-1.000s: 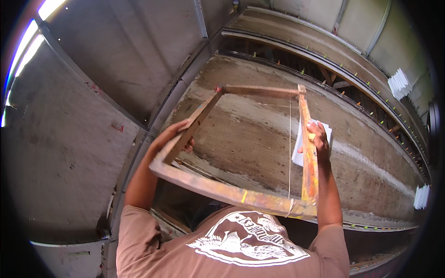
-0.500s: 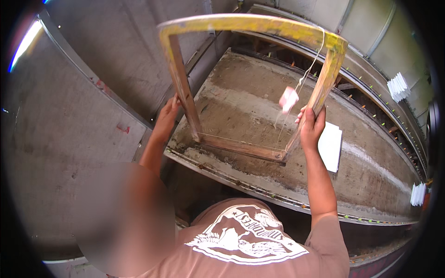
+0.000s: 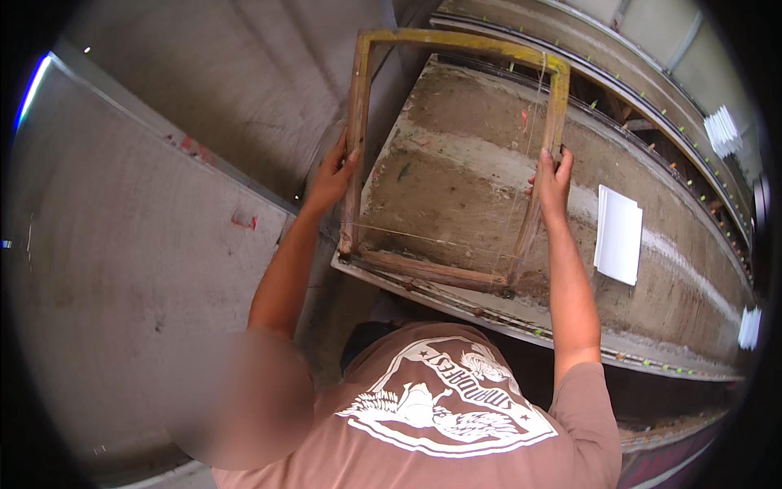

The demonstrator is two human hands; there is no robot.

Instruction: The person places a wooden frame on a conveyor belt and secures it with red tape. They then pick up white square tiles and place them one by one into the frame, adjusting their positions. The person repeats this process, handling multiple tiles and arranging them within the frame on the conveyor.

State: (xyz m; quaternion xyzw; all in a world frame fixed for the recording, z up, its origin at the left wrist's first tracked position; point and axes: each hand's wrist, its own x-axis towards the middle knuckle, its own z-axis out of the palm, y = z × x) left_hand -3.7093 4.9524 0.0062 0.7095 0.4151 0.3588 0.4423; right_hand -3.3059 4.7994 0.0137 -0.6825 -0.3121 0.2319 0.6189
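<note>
To my left I see a big grey surface with red smudges; a thin strip of bright light shines past it; a long, stained brown table fills my right; another runs behind.

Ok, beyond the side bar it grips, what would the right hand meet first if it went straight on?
Probably the wooden frame's yellow far bar, near its right corner, perhaps brushing the string hanging there; depth is unclear.

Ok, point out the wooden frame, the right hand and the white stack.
Wooden frame [image 3: 464,40]: head view, on its yellowish upper bar.
Right hand [image 3: 555,188]: head view, back of the hand.
White stack [image 3: 620,236]: head view, its top face.
</note>
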